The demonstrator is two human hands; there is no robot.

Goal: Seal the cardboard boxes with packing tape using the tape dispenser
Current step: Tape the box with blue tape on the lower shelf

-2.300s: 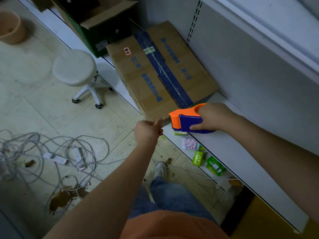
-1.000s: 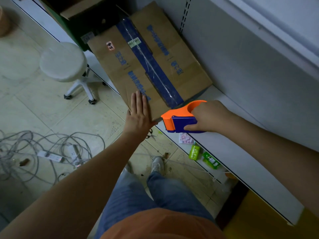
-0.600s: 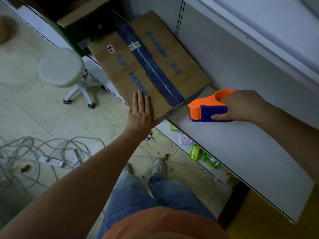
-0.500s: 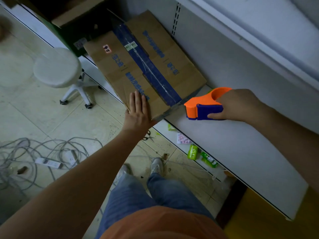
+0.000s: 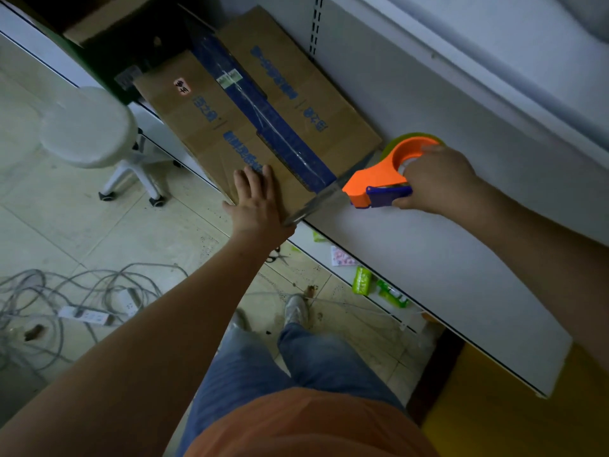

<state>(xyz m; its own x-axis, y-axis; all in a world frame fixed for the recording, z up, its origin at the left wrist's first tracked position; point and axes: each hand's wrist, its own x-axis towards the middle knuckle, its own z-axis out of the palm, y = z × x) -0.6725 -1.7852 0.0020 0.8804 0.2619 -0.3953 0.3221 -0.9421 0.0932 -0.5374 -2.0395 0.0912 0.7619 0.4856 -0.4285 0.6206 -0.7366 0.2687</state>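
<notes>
Head | left hand fingers flat on box | right hand fingers grip dispenser

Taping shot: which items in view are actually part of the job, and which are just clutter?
In use:
- cardboard box, left hand flat on it
- tape dispenser, gripped by right hand
- tape strip stretched from dispenser to box corner

Lying about:
- white stool
- cables and power strip on floor
- green packets
- scissors on floor
- open dark box behind
</notes>
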